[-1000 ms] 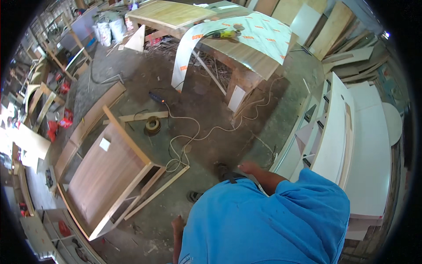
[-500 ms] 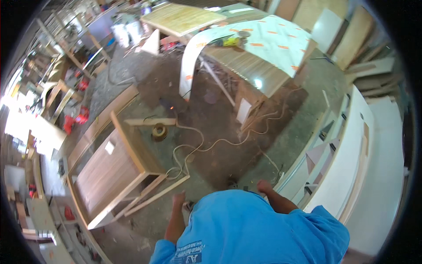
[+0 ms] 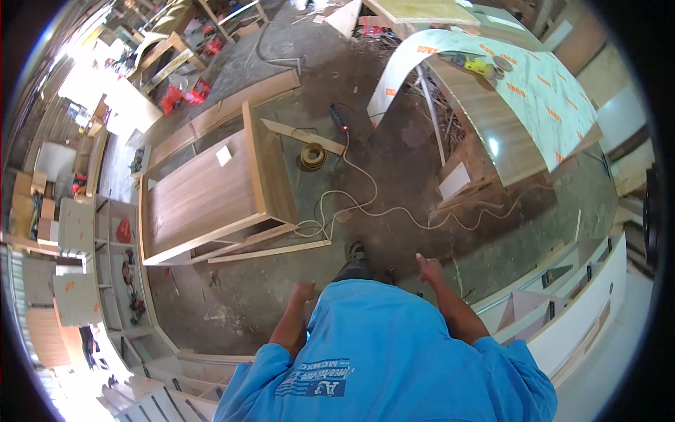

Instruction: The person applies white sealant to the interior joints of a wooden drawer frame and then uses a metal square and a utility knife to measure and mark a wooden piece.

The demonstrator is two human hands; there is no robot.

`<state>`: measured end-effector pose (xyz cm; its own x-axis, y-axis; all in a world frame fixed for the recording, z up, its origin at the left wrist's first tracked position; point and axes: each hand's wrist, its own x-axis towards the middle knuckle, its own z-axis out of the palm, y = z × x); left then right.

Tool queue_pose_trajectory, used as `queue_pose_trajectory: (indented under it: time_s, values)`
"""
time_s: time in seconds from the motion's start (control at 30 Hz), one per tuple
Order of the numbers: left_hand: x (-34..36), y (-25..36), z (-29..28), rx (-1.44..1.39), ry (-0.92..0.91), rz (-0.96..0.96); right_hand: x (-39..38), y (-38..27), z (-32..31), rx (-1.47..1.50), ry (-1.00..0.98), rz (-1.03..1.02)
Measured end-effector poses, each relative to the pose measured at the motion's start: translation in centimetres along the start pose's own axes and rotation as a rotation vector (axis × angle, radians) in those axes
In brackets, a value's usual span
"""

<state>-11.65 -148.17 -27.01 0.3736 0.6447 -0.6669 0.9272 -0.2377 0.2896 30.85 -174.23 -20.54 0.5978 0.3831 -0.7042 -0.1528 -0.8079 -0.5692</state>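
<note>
Left of the large brown wood-grain cabinet with pale wooden edges [image 3: 204,193], which lies on the grey concrete floor [image 3: 211,306], runs a long white shelving unit with open compartments [image 3: 103,224], a red object [image 3: 124,231] resting in one of them. The cabinet itself bears a small white square piece [image 3: 223,155] on its upper panel, and a slim pale wooden strip [image 3: 271,252] lies along its near side. Off the cabinet's near right corner hangs the person's left hand [image 3: 303,290], seemingly holding nothing; whether its fingers are apart or together cannot be told. Just right of the cabinet's far end sits a ring-shaped yellowish-brown roll [image 3: 313,155], and beyond that a slender dark power tool with a small orange light [image 3: 339,117]. A thin cream-coloured cord [image 3: 429,226] loops beside the cabinet and trails off rightward. Farther right of the cabinet, the right hand [image 3: 429,269] hangs over the floor, thumb away from loosely curled fingers, with nothing visible in it. Well to the cabinet's right stands a desk with a brown wood-grain top [image 3: 517,158], carrying a white sheet with orange print [image 3: 534,77] and a yellow-green power tool [image 3: 478,66]. Farthest right of the cabinet is a long white compartmented frame [image 3: 585,306].
</note>
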Motion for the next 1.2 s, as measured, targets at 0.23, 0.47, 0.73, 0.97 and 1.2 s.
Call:
queue_pose_trajectory:
  time_s: [0.23,0.47,0.73,0.97,1.2]
  values:
    - [0.4,-5.0,5.0,-0.459,-0.147,-0.344,8.1,-5.5,2.7,-0.396,0.014,-0.740]
    - [6.2,-11.4,-12.4,-0.376,0.576,-0.365,20.5,-13.4,-2.0,-0.969,-0.249,-0.695]
    - [-16.3,-27.4,-34.4,-0.825,1.655,-1.031,32.5,-23.9,-6.8,-1.621,-0.351,-1.212]
    - [-31.4,-20.8,-45.2,-0.963,1.615,-1.263,37.3,-34.0,-2.6,-0.755,-0.528,-0.775]
    - [-14.0,-11.4,-41.4,-0.178,1.072,-1.031,41.5,-46.2,-3.3,-0.322,-0.694,-0.598]
